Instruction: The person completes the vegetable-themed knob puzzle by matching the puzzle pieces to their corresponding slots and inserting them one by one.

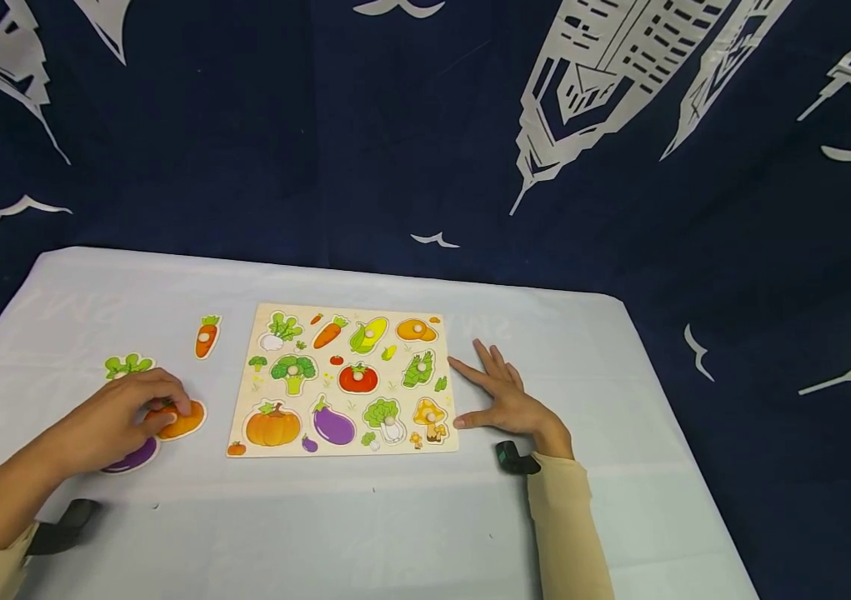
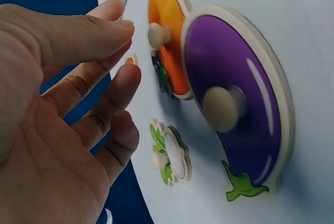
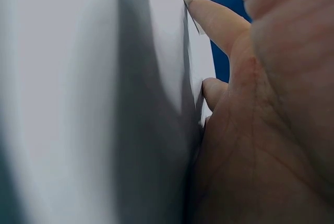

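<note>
The orange piece [image 1: 187,423] lies at the lower left of the head view, its edge against or overlapping the eggplant piece [image 1: 132,458]; which of these I cannot tell. Its round knob [image 2: 155,36] faces the left hand [image 1: 121,417], whose thumb and fingertips sit close together, bent, with nothing visible between them. A sound grip here probably means spreading thumb and forefinger slightly, pinching the knob low on both sides, then lifting straight up so the eggplant piece isn't dragged along.

Above the hand, the turnip piece [image 1: 128,365] shows its leaves; the carrot piece [image 1: 207,337] lies apart at upper right of it. Mid-frame on the bench [image 1: 335,517] is the puzzle board [image 1: 391,385]. The right hand [image 1: 511,400], fingers splayed, touches its right edge; light pressure there should steady it.
</note>
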The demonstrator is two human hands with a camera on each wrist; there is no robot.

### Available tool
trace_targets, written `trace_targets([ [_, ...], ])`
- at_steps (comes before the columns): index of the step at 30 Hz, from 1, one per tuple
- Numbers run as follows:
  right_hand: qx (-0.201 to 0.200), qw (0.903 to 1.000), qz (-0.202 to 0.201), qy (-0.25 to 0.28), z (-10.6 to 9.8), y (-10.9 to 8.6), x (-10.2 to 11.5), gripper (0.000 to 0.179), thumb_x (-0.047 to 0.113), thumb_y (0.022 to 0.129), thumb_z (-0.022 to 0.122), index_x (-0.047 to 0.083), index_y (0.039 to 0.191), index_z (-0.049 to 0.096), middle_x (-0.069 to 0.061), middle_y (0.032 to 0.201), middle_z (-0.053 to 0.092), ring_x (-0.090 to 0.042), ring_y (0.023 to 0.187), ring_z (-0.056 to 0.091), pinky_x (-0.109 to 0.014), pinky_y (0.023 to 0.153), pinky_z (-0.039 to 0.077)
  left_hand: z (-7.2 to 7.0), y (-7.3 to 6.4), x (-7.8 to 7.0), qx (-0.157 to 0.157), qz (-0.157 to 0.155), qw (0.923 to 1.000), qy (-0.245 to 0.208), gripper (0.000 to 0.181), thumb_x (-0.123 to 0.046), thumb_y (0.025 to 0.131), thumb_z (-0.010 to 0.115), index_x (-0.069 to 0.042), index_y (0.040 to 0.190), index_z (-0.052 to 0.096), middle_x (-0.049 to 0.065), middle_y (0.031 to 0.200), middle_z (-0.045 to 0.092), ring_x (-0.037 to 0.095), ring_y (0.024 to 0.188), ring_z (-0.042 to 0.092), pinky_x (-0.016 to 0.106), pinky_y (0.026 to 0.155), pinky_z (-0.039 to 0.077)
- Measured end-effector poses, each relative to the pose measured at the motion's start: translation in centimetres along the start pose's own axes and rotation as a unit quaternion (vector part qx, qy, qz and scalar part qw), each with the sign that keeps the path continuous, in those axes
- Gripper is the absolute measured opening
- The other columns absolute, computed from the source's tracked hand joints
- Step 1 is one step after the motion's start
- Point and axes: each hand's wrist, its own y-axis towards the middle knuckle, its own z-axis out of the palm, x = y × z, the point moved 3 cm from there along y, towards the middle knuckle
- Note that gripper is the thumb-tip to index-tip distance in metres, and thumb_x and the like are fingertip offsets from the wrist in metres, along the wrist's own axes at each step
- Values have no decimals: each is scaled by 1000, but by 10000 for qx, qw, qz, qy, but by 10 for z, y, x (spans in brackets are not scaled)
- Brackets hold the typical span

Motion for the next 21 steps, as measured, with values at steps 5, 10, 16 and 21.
trace_targets([
  [5, 39, 10000, -2, -1, 0, 0, 2, 101, 43, 73, 87, 32, 157, 32, -8, 170, -8, -35, 154, -19, -62, 120, -10, 4, -3, 4, 168, -229, 9996, -27, 23, -3, 80, 80, -21, 92, 71, -7, 100, 67, 8, 86, 53, 21, 76, 52],
  [10, -3, 10000, -7, -41, 0, 0, -1, 101, 43, 73, 87, 32, 157, 32, -9, 170, -8, -35, 154, -19, -62, 120, -10, 8, -3, 5, 137, -257, 9995, -83, 24, 0, 79, 79, -17, 95, 72, -4, 101, 68, 5, 83, 52, 20, 74, 52],
  [16, 0, 10000, -9, -19, 0, 0, -1, 101, 44, 73, 87, 33, 157, 32, -9, 170, -9, -34, 154, -19, -62, 120, -10, 12, -4, 5, -52, -174, 9996, -212, 26, 6, 77, 78, -13, 93, 72, -2, 99, 67, 4, 79, 51, 19, 69, 50],
  [21, 14, 10000, 24, 3, -1, -1, 1, 101, 44, 73, 87, 33, 157, 32, -8, 170, -9, -34, 154, -19, -61, 120, -10, 13, -4, 5, 11, -300, 9993, -222, 26, 7, 76, 79, -13, 91, 71, -1, 98, 66, 5, 78, 50, 18, 68, 50],
])
